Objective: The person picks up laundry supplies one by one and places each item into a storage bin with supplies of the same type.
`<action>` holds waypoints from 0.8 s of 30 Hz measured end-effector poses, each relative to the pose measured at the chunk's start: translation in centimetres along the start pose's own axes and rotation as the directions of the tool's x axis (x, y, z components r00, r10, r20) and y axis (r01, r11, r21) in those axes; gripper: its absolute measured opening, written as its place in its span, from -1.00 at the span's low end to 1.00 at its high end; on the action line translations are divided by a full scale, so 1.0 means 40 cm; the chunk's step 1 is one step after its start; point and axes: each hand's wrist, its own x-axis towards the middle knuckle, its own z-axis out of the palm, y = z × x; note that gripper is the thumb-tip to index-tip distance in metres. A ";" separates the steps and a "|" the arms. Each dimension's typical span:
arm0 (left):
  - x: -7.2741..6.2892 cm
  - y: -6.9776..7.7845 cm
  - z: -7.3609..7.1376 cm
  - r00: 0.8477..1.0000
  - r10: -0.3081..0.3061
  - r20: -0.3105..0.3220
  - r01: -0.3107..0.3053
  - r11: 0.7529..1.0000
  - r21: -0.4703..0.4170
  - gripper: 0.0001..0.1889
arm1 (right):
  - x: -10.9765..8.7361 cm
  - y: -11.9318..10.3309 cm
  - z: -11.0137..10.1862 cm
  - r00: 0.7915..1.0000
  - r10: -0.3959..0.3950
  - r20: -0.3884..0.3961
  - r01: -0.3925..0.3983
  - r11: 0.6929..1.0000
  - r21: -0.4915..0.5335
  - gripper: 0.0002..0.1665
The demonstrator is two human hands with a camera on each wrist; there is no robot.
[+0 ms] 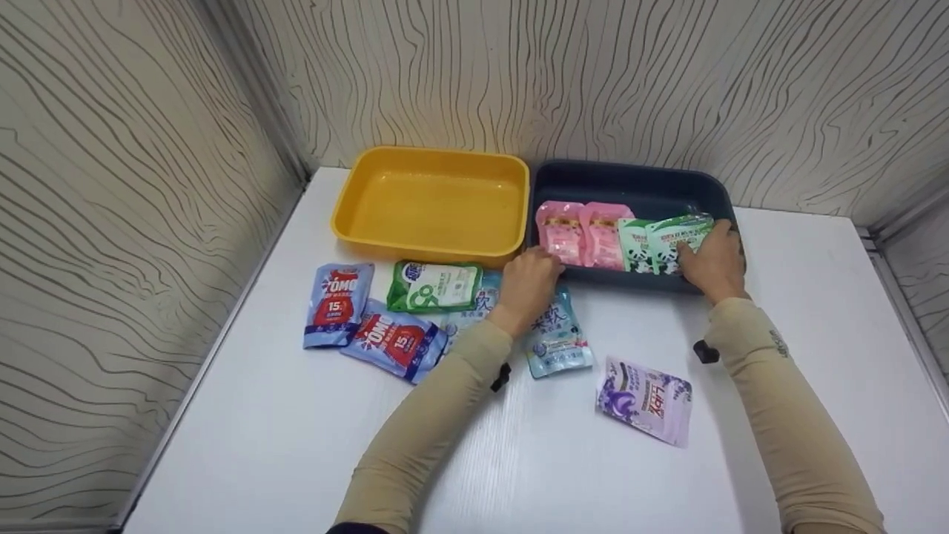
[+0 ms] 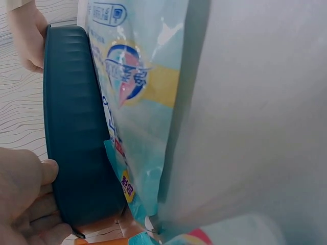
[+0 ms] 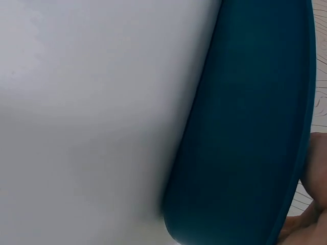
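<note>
My left hand (image 1: 530,285) grips the near-left corner of the dark blue bin (image 1: 626,174), its fingers curled at the rim. Inside the bin's right end, my right hand (image 1: 715,263) holds a green panda pouch (image 1: 667,245) by its right side; its fingertips are partly hidden. Another green panda pouch (image 1: 634,241) lies partly under that one. To their left, two pink pouches, one left (image 1: 561,231) and one right (image 1: 604,236), stand leaning in a row. Light blue pouches, one to the right (image 1: 560,337) and one partly covered (image 1: 485,297), lie below my left hand.
A yellow bin (image 1: 430,248) stands left of the blue one. In front of it lie a green-and-white pouch (image 1: 437,288) and two blue-and-red OMO pouches, one upright (image 1: 337,304) and one slanted (image 1: 397,341). A purple Liby pouch (image 1: 645,400) lies nearer, between my forearms. Patterned walls border the white table.
</note>
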 end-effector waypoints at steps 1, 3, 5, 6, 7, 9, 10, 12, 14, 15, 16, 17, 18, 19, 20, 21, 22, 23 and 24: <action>0.000 0.000 0.000 1.000 0.001 -0.001 -0.001 1.000 0.005 -0.73 | -0.001 0.000 0.003 1.000 -0.006 -0.005 0.006 1.000 -0.020 -0.01; 0.000 0.001 0.001 1.000 0.002 -0.005 -0.002 1.000 0.013 -0.73 | -0.003 0.000 0.009 1.000 -0.022 -0.014 0.021 0.998 -0.058 -0.07; 0.000 0.001 0.001 1.000 0.003 -0.010 -0.003 1.000 0.012 -0.73 | -0.004 -0.001 0.013 0.999 -0.031 -0.025 0.029 0.996 -0.081 -0.14; 0.000 0.001 0.001 1.000 0.003 -0.010 -0.003 1.000 0.009 -0.73 | -0.004 -0.002 0.014 0.999 -0.030 -0.029 0.027 0.996 -0.088 -0.16; 0.000 0.001 0.000 1.000 0.002 -0.009 -0.002 1.000 0.007 -0.73 | -0.005 -0.003 0.015 0.999 -0.030 -0.031 0.027 0.995 -0.092 -0.19; 0.001 0.002 -0.001 1.000 0.001 -0.009 -0.001 1.000 0.000 -0.74 | -0.005 -0.004 0.016 0.999 -0.028 -0.034 0.025 0.995 -0.098 -0.23; 0.001 0.003 -0.001 1.000 0.000 -0.008 0.000 1.000 -0.003 -0.74 | -0.006 -0.006 0.016 0.999 -0.025 -0.033 0.022 0.995 -0.100 -0.24; 0.002 0.004 -0.002 1.000 -0.001 -0.002 0.001 1.000 -0.006 -0.73 | -0.007 -0.007 0.014 1.000 -0.016 -0.024 0.013 0.994 -0.107 -0.25; 0.003 0.004 -0.001 1.000 0.001 0.000 -0.001 1.000 -0.010 -0.73 | -0.008 -0.008 0.013 1.000 -0.010 -0.014 0.008 0.994 -0.111 -0.26; 0.003 0.004 -0.001 1.000 0.002 0.002 -0.002 1.000 -0.010 -0.73 | -0.008 -0.008 0.012 1.000 -0.007 -0.008 0.006 0.993 -0.115 -0.27; 0.003 0.003 0.000 1.000 0.002 0.002 -0.002 1.000 -0.012 -0.73 | -0.008 -0.008 0.012 1.000 -0.005 -0.003 0.005 0.993 -0.117 -0.28; 0.003 0.002 0.000 1.000 0.002 0.001 -0.002 1.000 -0.012 -0.73 | -0.008 -0.008 0.011 1.000 -0.006 0.002 0.006 0.993 -0.118 -0.29; 0.003 0.002 0.000 1.000 0.000 -0.001 0.000 1.000 -0.013 -0.73 | -0.008 -0.008 0.011 1.000 -0.007 0.006 0.008 0.993 -0.116 -0.30; 0.003 0.001 0.001 1.000 0.000 -0.004 0.000 1.000 -0.014 -0.73 | -0.007 -0.008 0.012 1.000 -0.010 0.008 0.011 0.993 -0.114 -0.31; 0.003 0.001 0.001 1.000 0.000 -0.008 0.000 1.000 -0.015 -0.74 | -0.006 -0.008 0.012 1.000 -0.013 0.009 0.014 0.993 -0.114 -0.32; 0.002 0.000 0.002 1.000 0.001 -0.010 -0.001 1.000 -0.015 -0.74 | -0.005 -0.007 0.012 1.000 -0.017 0.007 0.018 0.993 -0.113 -0.33; 0.002 0.000 0.002 1.000 0.002 -0.012 -0.002 1.000 -0.016 -0.74 | -0.004 -0.007 0.014 1.000 -0.020 0.005 0.021 0.994 -0.110 -0.34; 0.002 -0.001 0.003 1.000 0.002 -0.014 -0.003 1.000 -0.018 -0.74 | -0.003 -0.007 0.015 1.000 -0.025 0.001 0.024 0.994 -0.109 -0.35; 0.002 -0.001 0.003 1.000 0.003 -0.014 -0.003 1.000 -0.018 -0.74 | -0.002 -0.006 0.017 1.000 -0.026 -0.002 0.026 0.994 -0.106 -0.35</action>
